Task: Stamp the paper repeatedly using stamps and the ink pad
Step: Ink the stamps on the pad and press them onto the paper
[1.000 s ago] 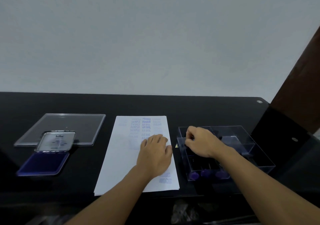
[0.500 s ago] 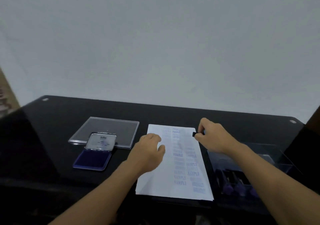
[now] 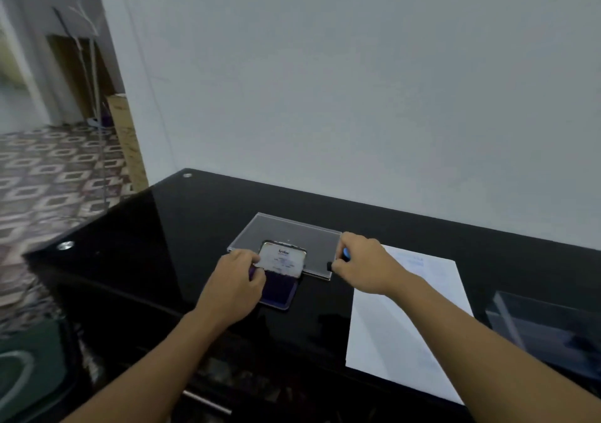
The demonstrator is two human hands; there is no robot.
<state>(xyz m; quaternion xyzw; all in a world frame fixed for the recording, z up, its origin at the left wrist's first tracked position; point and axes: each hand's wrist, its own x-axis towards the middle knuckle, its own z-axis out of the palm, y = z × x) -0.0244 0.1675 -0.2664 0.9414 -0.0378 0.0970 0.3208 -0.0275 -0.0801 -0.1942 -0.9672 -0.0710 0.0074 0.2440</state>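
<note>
The open ink pad (image 3: 280, 291) lies on the black table with its purple pad facing up and its silver lid (image 3: 282, 258) tilted back. My left hand (image 3: 236, 281) rests on the pad's left edge and grips it. My right hand (image 3: 363, 265) is shut on a small stamp (image 3: 345, 255) with a blue handle and dark base, held just right of the ink pad, above the table. The white paper (image 3: 403, 328) with faint blue stamp marks lies to the right, partly under my right forearm.
A clear flat lid (image 3: 292, 227) lies behind the ink pad. A clear plastic box (image 3: 546, 325) stands at the right edge. The glass table (image 3: 156, 227) ends at the left, with patterned floor beyond. A white wall runs behind.
My right hand took a stamp from the clear box and carried it left across the paper to the ink pad. My left hand left the paper and now grips the pad. The view swung left.
</note>
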